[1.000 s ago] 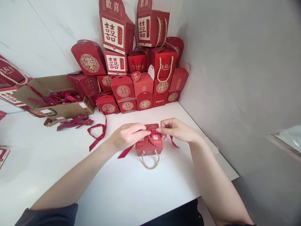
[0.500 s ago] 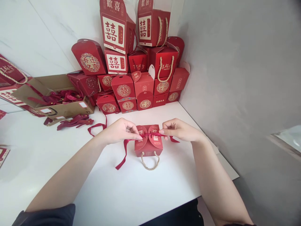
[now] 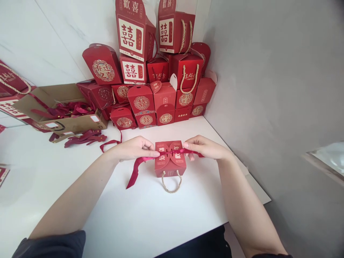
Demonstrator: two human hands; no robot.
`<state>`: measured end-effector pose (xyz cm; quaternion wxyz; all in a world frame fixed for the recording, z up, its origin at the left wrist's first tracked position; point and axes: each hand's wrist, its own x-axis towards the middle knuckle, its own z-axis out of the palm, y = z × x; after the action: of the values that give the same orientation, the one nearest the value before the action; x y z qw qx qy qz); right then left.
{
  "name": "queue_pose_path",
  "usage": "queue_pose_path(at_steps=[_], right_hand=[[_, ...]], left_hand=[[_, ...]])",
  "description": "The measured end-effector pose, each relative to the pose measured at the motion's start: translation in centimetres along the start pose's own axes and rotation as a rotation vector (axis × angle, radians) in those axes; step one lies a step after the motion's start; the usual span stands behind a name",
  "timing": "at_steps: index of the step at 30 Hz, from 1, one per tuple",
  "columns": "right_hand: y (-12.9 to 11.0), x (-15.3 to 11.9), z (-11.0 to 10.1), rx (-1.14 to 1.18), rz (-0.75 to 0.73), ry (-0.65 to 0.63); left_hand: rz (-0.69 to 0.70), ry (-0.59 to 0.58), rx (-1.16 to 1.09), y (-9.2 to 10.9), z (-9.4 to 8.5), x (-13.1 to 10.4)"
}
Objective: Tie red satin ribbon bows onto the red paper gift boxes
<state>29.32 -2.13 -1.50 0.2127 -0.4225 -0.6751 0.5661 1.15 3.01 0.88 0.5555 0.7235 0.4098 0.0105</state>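
A small red gift box (image 3: 170, 165) with white characters on its overlapping rounded flaps sits on the white table, a beige rope handle (image 3: 172, 191) lying toward me. A dark red ribbon (image 3: 133, 174) runs through the slots in the flaps and crosses at the middle of the lid. My left hand (image 3: 141, 147) pinches the ribbon at the lid's left side, its tail hanging down to the left. At the right side, my right hand (image 3: 200, 147) is closed on the ribbon's other end, its fingers partly hidden.
Several red gift boxes (image 3: 165, 95) are stacked against the back wall. To the left stands an open cardboard box (image 3: 77, 124) of ribbons, with a loose bundle (image 3: 86, 139) before it. A grey wall (image 3: 268, 89) borders the table's right side.
My left hand has shifted slightly left, drawing the ribbon's left tail outward. The right end of the ribbon now lies under my right hand. The box has hardly moved.
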Motion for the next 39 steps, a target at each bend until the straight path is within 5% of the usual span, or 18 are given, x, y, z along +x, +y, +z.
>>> queue_pose_path(at_steps=[14,20,25,33,39], right_hand=[[1.3,0.7,-0.2,0.025,-0.048,-0.023],[1.3,0.7,0.0,0.024,-0.048,-0.024],[1.1,1.0,0.3,0.016,-0.066,-0.037],[1.1,1.4,0.7,0.038,-0.094,-0.058],[1.3,1.7,0.8,0.032,-0.116,-0.049]], left_hand=[[0.021,-0.216,0.072,-1.3,-1.7,0.4],[0.289,-0.205,0.116,-0.3,-2.4,-0.7],[0.509,-0.175,-0.015,0.0,-1.4,-0.3],[0.271,-0.168,-0.247,0.5,1.0,-0.2],[0.276,0.020,-0.267,0.7,1.5,0.2]])
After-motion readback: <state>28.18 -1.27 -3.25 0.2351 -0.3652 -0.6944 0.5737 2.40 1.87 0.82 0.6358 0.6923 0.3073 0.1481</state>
